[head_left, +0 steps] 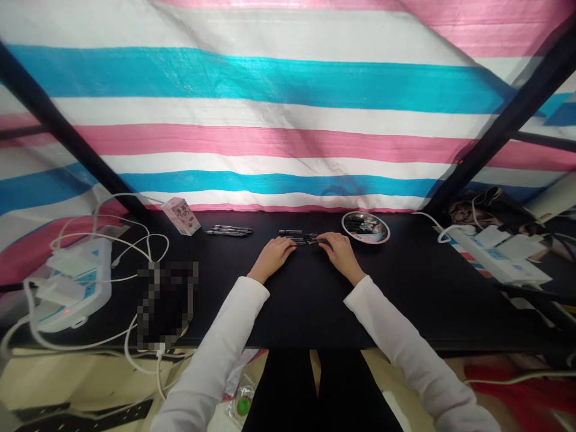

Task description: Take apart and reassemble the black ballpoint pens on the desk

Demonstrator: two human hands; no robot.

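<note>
My left hand (273, 258) and my right hand (341, 255) face each other over the middle of the black table, fingers closed on dark, slender pens (306, 239). The pens bridge the gap between my fingertips; whether both hands hold the same one I cannot tell. Just behind my left hand lies a short dark piece (290, 232), like a pen or a cap. To the left, a small row of pens (230, 230) lies side by side. Close to my right hand stands a round metal bowl (382, 238) with several dark pen-like pieces inside.
A pink and white box (180, 216) stands at the back left. On the left edge, a power strip (96, 282) trails white cables near a blurred phone-like device (166, 306). Another power strip (504, 258) sits at right. A striped sheet (270, 141) hangs behind the table.
</note>
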